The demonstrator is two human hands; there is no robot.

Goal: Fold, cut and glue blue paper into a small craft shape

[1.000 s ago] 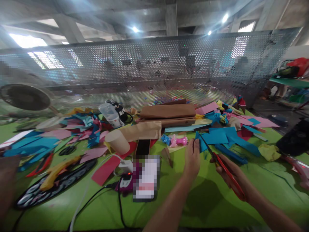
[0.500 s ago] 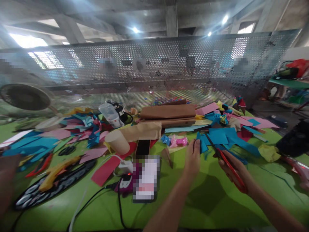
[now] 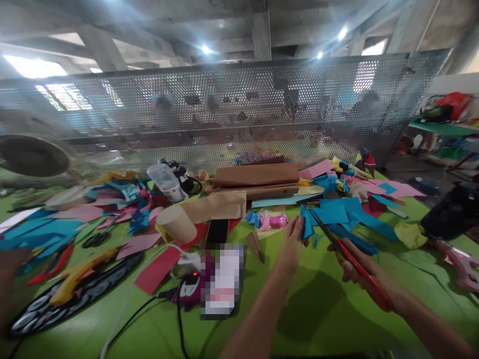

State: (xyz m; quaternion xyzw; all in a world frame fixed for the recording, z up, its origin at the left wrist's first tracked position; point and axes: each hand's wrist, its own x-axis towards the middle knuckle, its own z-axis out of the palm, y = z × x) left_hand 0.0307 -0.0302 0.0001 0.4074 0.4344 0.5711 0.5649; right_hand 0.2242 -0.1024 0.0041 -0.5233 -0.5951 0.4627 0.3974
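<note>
Green bench (image 3: 318, 324), with a metal screen (image 3: 224, 117) full of tiny holes behind it. Small blue paper (image 3: 307, 221) right of the middle, pinched by the left hand (image 3: 293, 242), likely to keep it still. Red scissors (image 3: 362, 275) held in the right hand (image 3: 375, 268), with blades (image 3: 323, 226) close to the blue paper, probably for easy snipping. Folded brown paper (image 3: 258, 173) and loose blue sheets (image 3: 334, 212) farther back, maybe to leave room.

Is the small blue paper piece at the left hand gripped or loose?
Gripped: the left hand pinches the small blue paper piece at its left side.
</note>
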